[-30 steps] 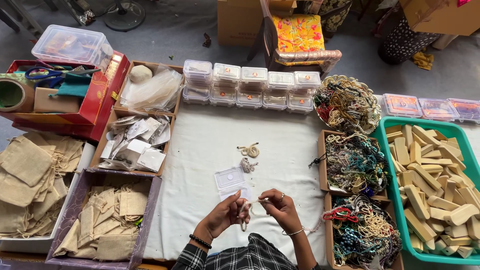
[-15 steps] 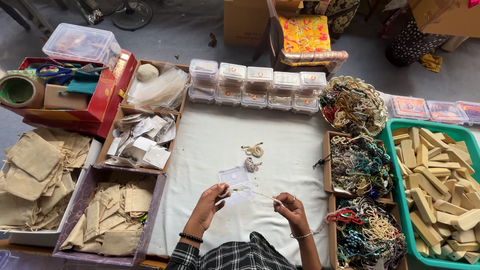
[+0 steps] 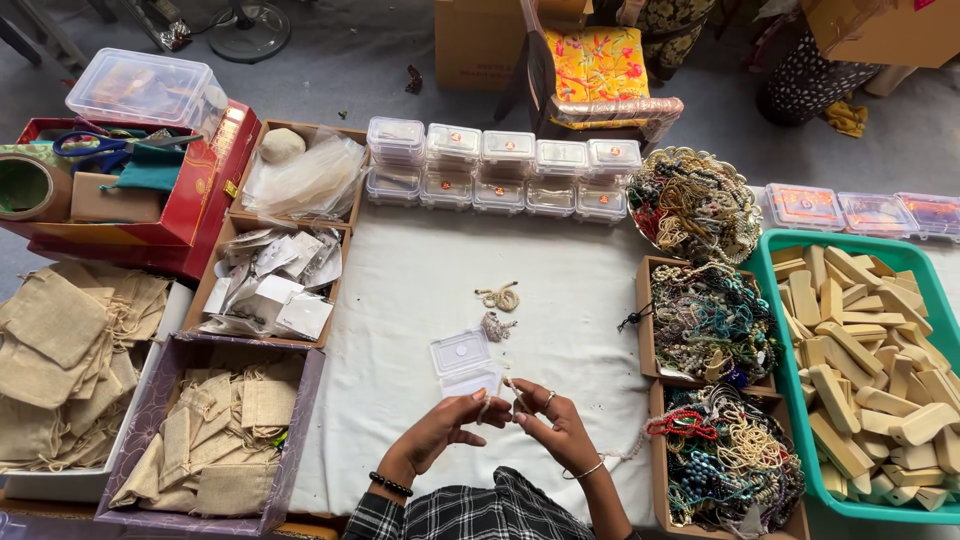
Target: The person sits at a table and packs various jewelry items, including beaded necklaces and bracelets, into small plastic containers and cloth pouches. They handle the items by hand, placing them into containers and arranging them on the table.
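My left hand [image 3: 447, 428] and my right hand [image 3: 550, 425] meet over the white cloth [image 3: 420, 300], both pinching a thin pale beaded string [image 3: 500, 398] between the fingertips. A small clear plastic box [image 3: 465, 362] lies open just beyond my fingers. Farther out on the cloth rest a coiled pale bracelet [image 3: 500, 297] and a small silvery trinket [image 3: 494, 326].
Cardboard boxes of mixed beaded strings [image 3: 712, 320] sit to the right, beside a green tray of wooden pieces [image 3: 868, 370]. Stacked small clear boxes [image 3: 500, 165] line the back. On the left are boxes of burlap pouches [image 3: 215, 430], small packets [image 3: 270, 285] and a red box [image 3: 200, 190].
My hands drew apart half a second ago, stretching the string, and have now come back together near the open clear box. The camera view has shifted slightly.
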